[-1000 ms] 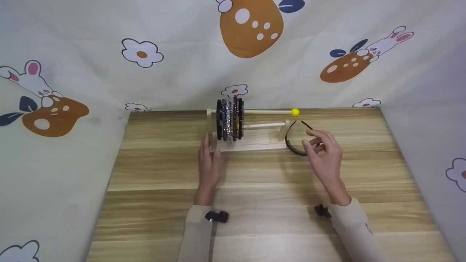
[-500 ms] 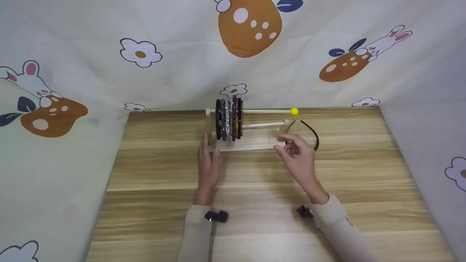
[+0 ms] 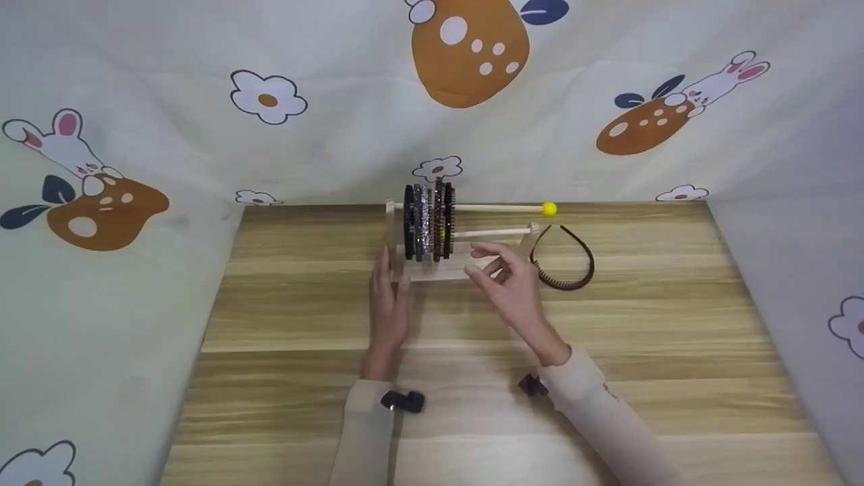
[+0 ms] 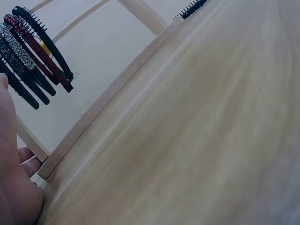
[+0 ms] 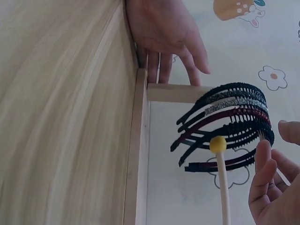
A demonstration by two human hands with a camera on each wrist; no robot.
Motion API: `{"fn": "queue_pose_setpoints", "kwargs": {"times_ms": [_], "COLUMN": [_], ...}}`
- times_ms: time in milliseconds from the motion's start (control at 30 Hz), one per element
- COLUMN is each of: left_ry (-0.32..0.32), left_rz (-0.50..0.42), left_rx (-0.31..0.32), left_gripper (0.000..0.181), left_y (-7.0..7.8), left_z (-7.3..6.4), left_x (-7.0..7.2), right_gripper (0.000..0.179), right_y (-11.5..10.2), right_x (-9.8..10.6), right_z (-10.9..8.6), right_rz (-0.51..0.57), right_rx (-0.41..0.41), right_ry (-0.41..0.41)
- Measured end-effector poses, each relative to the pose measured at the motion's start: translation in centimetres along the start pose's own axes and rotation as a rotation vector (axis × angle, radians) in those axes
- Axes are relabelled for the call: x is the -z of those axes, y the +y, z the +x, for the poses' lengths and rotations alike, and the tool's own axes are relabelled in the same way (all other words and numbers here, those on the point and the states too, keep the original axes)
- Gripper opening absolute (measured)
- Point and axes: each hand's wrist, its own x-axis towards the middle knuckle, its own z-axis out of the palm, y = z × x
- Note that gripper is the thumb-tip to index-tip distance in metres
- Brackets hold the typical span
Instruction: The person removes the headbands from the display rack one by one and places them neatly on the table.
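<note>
Several headbands (image 3: 424, 223), black, silver glitter and dark red, hang side by side at the left of a pale wooden rack (image 3: 432, 273). My left hand (image 3: 389, 310) rests against the rack's left end, fingers extended; the right wrist view shows this left hand (image 5: 164, 33) at the end post. In front of the rack, my right hand (image 3: 509, 283) hovers with thumb and fingers loosely bent and nothing between them. Its fingertips sit just right of the hung headbands, apart from them in the head view. A black toothed headband (image 3: 592, 262) lies on the table beyond the rack's right end.
The rack has two rods, the rear one tipped with a yellow ball (image 3: 549, 209). The wood-grain table (image 3: 283, 324) ends at a printed cloth backdrop (image 3: 337, 135) behind and at both sides.
My right hand has moved left from beside the loose black headband, across the front of the rack, to near the hung headbands. My left hand stays at the rack's left end.
</note>
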Motion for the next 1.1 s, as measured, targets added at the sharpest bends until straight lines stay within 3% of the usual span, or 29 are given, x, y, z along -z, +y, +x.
{"fn": "queue_pose_setpoints", "kwargs": {"times_ms": [433,767,1100], "left_ry": [0.002,0.006,0.0], "left_rz": [0.004,0.002,-0.005], "left_rx": [0.044,0.01,0.011], "left_gripper": [0.07,0.069,0.07], "left_y": [0.3,0.0,0.1], "left_z": [-0.1,-0.1,-0.2], "left_x": [0.1,0.1,0.1], "right_gripper": [0.049,0.05,0.049], "right_y": [-0.4,0.3,0.6], "right_x": [-2.3,-3.7,-4.5], "right_z": [1.6,1.4,1.6], "right_rz": [0.133,0.142,0.198], "right_rx": [-0.107,-0.109,-0.18], "right_ry": [-0.009,0.016,0.022]}}
